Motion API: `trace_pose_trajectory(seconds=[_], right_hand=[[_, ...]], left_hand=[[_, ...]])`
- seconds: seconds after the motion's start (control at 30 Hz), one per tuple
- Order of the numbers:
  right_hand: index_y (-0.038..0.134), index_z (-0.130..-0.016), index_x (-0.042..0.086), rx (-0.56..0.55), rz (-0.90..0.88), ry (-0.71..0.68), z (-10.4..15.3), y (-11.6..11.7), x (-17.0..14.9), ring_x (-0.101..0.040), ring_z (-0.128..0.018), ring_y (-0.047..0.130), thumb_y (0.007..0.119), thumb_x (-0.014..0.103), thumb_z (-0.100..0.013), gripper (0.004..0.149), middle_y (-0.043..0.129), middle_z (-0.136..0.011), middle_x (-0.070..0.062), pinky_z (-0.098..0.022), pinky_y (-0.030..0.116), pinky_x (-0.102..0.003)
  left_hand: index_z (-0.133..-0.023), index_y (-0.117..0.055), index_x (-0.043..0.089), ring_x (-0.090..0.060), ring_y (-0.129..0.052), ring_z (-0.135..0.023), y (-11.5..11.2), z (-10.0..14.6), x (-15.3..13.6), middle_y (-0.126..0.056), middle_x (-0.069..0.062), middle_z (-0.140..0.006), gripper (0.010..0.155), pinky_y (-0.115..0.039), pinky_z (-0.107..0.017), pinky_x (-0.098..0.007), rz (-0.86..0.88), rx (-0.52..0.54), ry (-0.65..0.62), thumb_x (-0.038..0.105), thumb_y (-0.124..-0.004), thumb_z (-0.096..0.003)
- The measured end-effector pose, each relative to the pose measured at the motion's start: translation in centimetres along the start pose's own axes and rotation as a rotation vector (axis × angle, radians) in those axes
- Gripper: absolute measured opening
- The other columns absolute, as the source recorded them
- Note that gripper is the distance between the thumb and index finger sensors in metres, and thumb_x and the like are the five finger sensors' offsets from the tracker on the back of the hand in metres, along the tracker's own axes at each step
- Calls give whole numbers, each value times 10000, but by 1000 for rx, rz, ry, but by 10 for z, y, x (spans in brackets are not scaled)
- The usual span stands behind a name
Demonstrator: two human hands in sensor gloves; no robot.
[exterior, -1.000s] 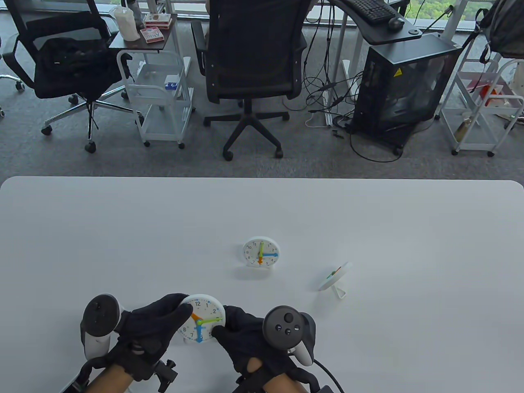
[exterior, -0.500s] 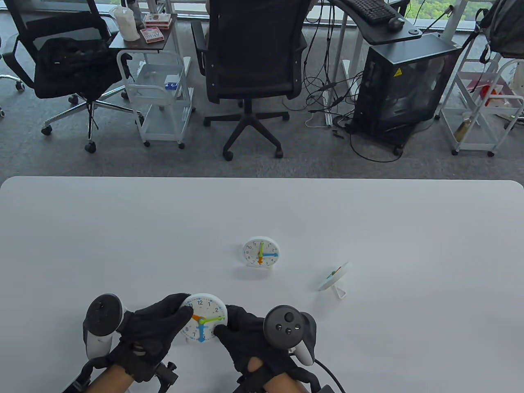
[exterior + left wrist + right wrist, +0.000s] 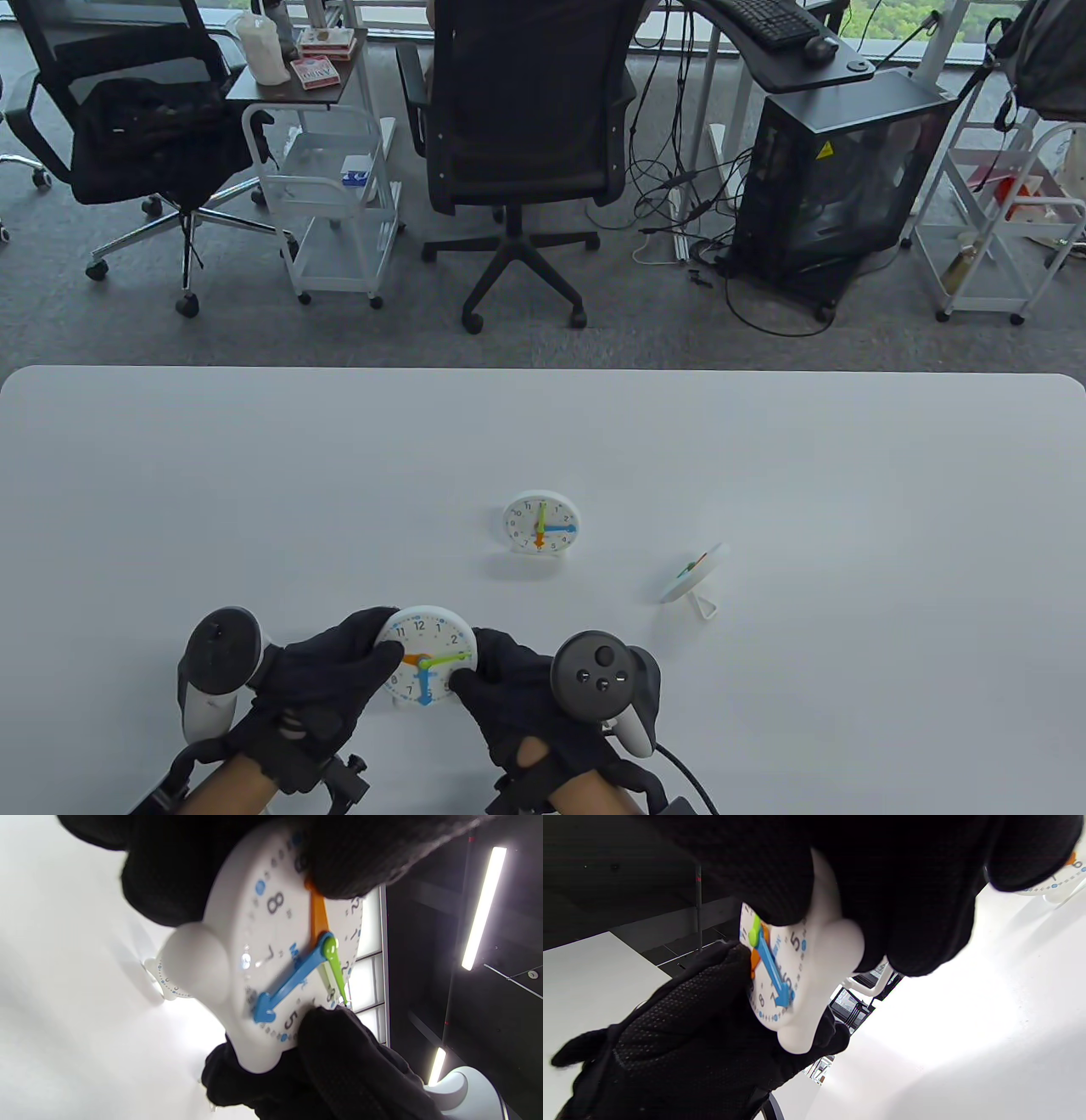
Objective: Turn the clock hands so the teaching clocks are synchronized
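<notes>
A white teaching clock (image 3: pixel 427 654) with orange, green and blue hands is held near the table's front edge between both gloved hands. My left hand (image 3: pixel 327 675) grips its left rim, with a fingertip on the orange hand (image 3: pixel 318 918). My right hand (image 3: pixel 509 688) grips its right rim at the tip of the green hand (image 3: pixel 445 658). The blue hand (image 3: pixel 288 982) points near 6. The clock also shows in the right wrist view (image 3: pixel 793 980). A second clock (image 3: pixel 541 524) stands upright at mid table. A third clock (image 3: pixel 697 576) stands to its right, turned edge-on.
The white table (image 3: pixel 254 509) spreads wide around the clocks. Behind its far edge are office chairs (image 3: pixel 517 127), a wire cart (image 3: pixel 331 195) and a black computer case (image 3: pixel 836 178) on the floor.
The orange hand on the held clock has turned counter-clockwise, from near 10 to about 9. The clock and both hands shifted slightly right and up.
</notes>
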State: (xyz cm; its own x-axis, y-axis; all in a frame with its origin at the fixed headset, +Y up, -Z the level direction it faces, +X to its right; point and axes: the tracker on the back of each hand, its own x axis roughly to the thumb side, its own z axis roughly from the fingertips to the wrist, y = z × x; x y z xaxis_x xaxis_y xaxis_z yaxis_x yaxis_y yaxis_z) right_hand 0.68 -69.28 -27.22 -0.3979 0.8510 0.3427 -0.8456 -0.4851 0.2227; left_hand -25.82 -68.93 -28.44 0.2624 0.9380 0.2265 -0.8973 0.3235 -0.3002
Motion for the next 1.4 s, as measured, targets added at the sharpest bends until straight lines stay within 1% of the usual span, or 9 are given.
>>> trace_pose_trajectory(seconds=[0.2, 0.47, 1.0, 1.4], right_hand=[[765, -859, -71, -13, -6, 0, 1, -2, 1, -359, -490, 1027, 829, 328, -474, 558, 963, -655, -129, -475, 730, -651], [769, -850, -72, -34, 13, 7, 1, -4, 1, -359, -466, 1026, 827, 336, -474, 558, 964, -639, -134, -464, 734, -650], [779, -837, -75, -46, 28, 1, 2, -4, 3, -351, -433, 1031, 825, 342, -475, 554, 970, -617, -132, -451, 745, -643], [780, -835, -73, -50, 32, -4, 3, -3, 5, -348, -431, 1031, 825, 344, -473, 554, 970, -614, -132, -451, 746, -642]], left_hand=[[-959, -745, 144, -397, -974, -614, -1, 1, 2, -994, -76, -737, 544, -628, -594, -698, -7, -11, -4, 395, -850, -488], [-970, -709, 132, -382, -983, -624, -4, 2, 8, -981, -61, -758, 577, -639, -598, -699, -98, -22, -36, 366, -887, -473], [-959, -712, 136, -362, -997, -600, -4, 1, 7, -987, -42, -738, 613, -656, -593, -692, -103, -20, -36, 367, -954, -446], [-951, -707, 148, -337, -1005, -579, -4, 2, 7, -983, -17, -722, 648, -671, -592, -681, -147, -3, -47, 389, -998, -424]])
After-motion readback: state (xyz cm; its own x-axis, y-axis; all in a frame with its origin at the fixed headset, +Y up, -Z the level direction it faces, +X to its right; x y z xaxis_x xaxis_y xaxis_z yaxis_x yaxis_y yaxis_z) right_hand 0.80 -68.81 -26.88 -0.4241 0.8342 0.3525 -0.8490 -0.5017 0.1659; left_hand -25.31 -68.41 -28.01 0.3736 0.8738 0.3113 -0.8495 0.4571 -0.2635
